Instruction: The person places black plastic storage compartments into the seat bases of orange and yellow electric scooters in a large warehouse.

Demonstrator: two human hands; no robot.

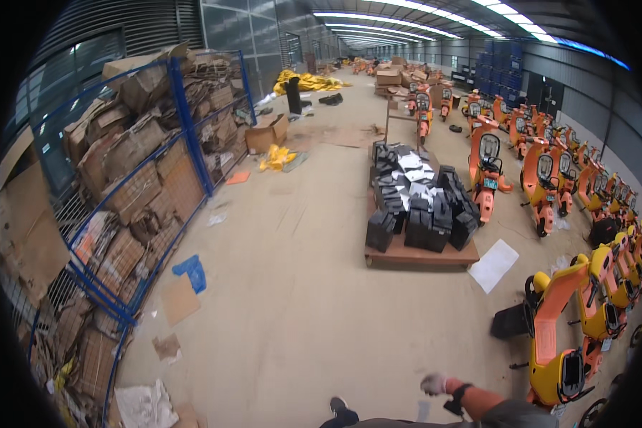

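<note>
My right hand (434, 384) hangs low at the bottom of the view and seems to wear a pale glove. A dark band is on its wrist; the fingers are too small and blurred to read, and nothing plainly shows in them. My left hand is out of view. To the right of my right hand stands a yellow and orange electric scooter (547, 328), with a black box (511, 322) beside its front wheel. Farther ahead, a low brown platform cart (414, 258) carries many black battery-like blocks (429, 227) with white papers on top.
Rows of orange scooters (486, 167) line the right side. On the left, a blue-framed mesh cage (190, 132) holds flattened cardboard. A white sheet (494, 265), blue plastic (190, 272) and cardboard scraps (179, 300) lie on the floor. My shoe (338, 405) shows at the bottom.
</note>
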